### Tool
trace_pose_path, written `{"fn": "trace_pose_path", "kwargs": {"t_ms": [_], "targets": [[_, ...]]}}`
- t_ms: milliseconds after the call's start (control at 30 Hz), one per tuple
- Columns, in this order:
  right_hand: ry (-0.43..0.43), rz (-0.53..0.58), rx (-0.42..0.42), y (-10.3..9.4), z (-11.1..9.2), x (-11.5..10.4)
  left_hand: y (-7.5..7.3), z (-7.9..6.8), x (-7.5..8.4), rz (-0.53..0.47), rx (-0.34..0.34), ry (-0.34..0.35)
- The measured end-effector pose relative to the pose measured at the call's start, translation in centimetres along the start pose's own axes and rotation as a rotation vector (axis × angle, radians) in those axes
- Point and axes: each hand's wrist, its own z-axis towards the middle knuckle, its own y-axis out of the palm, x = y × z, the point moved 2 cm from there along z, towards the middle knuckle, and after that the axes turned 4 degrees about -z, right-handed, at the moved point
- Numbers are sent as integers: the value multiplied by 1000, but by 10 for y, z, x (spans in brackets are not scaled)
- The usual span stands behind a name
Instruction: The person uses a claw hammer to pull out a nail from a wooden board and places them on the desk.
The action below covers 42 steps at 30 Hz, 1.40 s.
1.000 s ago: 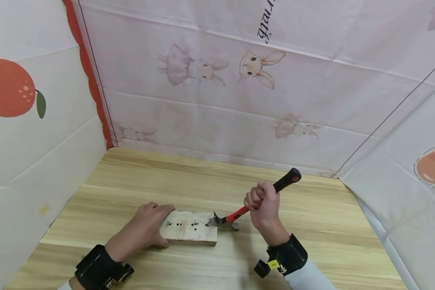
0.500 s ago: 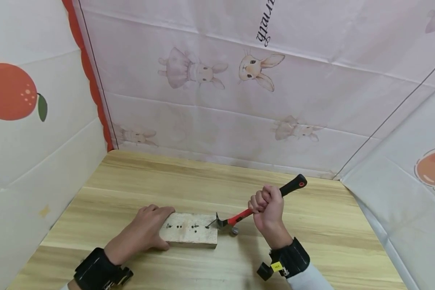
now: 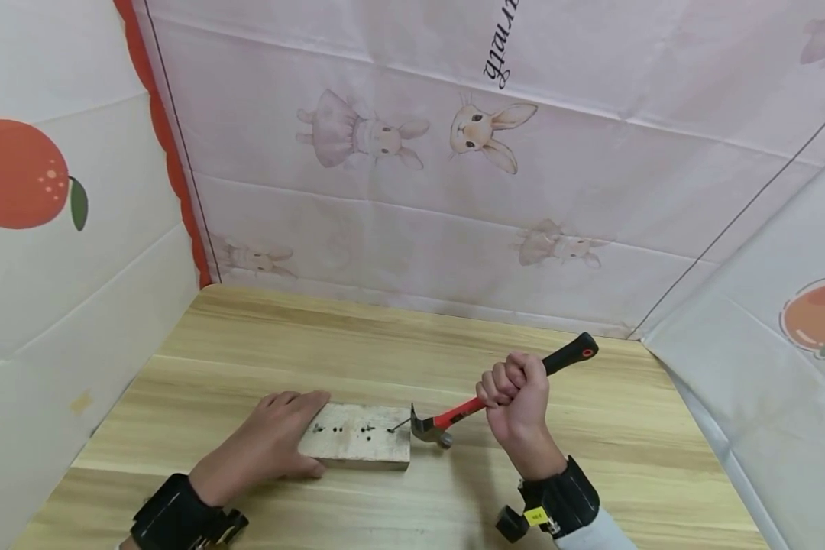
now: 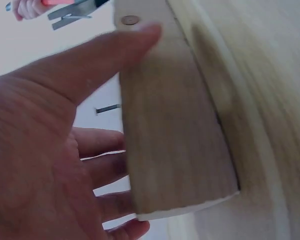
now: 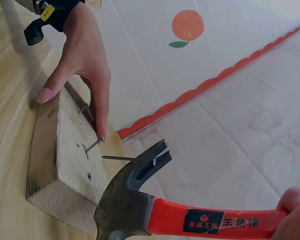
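At wooden block (image 3: 357,451), right end, one nail (image 5: 120,158) slants rightward to the claw hammer (image 3: 457,413) your right hand (image 3: 516,397) grips, left of that grip, your left hand (image 3: 268,439) clamping the opposite end.

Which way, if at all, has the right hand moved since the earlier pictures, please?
Yes: in the head view, the right hand has moved rightward, judged against the printed rabbit face.

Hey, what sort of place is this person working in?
Probably a makeshift work booth: a wood-grain table with printed sheeting behind it, plus a claw hammer and a nail-studded wooden block.
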Motion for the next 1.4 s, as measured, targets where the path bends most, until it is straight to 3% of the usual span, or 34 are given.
{"fn": "trace_pose_path", "kwargs": {"t_ms": [200,467,567,733,900,1000,1233,1400], "targets": [[-10,8,-52,7,-8,-4,-7,3,10,-63,-23,-13],[-20,18,-140,16,-18,-5,-15,2,41,-244,7,50],[-29,8,-161,20,-21,-5,-14,1,52,-281,2,116],[-46,-6,-207,25,-29,-4,-6,-1,65,-334,-13,291],[-42,0,-262,29,-36,-3,2,-2,73,-423,38,396],[-30,8,-290,31,-40,-2,3,-4,76,-435,62,411],[-19,6,-329,33,-44,3,4,-6,78,-406,85,374],[-19,-37,-351,35,-47,6,6,-7,79,-364,105,431]]}}
